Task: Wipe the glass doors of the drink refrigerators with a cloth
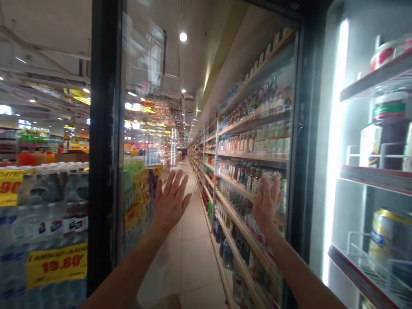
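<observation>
- Glass cooler door [206, 73] directly ahead
- Bottled water packs [48, 223] left of it
- Tiled aisle floor [189, 266] beyond, running forward
- Bottle shelves [251, 146] along aisle's right
- Wire cooler racks [376, 171] far right, holding cans [389, 236]

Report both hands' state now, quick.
Left hand: open, holding nothing.
Right hand: open, palm against the glass cooler door, holding nothing.

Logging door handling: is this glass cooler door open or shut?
Open: the glass door stands swung out, and the lit cooler shelves beyond its black edge have no glass before them.
</observation>
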Tool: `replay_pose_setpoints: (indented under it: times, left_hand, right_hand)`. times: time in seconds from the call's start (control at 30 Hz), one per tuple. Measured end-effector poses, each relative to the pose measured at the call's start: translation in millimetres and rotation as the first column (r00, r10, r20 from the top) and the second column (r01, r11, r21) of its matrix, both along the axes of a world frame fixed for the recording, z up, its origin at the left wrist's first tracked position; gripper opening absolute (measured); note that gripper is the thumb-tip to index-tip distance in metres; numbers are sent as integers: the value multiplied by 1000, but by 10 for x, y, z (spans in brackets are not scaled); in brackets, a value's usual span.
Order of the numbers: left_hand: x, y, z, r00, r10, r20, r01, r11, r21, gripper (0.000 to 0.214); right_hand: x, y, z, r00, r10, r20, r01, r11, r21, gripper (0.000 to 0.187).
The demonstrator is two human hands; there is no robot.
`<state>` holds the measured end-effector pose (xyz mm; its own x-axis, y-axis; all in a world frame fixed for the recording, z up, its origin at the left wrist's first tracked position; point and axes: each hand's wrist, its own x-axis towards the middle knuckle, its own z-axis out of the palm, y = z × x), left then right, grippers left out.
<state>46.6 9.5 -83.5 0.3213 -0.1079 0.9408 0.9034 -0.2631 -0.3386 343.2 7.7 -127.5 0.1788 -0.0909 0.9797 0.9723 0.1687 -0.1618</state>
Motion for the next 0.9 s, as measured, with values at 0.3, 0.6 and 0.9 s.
replay_pose_setpoints:
  times: [0.3,0.6,0.9]
  left_hand:
    - [10,-25,10,1000,-19,12,19,1000,14,64]
    - [15,-48,13,1000,1,1,-2,1000,23,64]
    - [11,-43,14,1000,3,6,-3,1000,22,62]
  right_hand:
    - [-128,44,143,999,0,54,0,1000,12,55]
    - [110,79,374,998,-6,-65,7,1000,8,53]
    - [-125,79,482,961,32,276,-35,999,8,54]
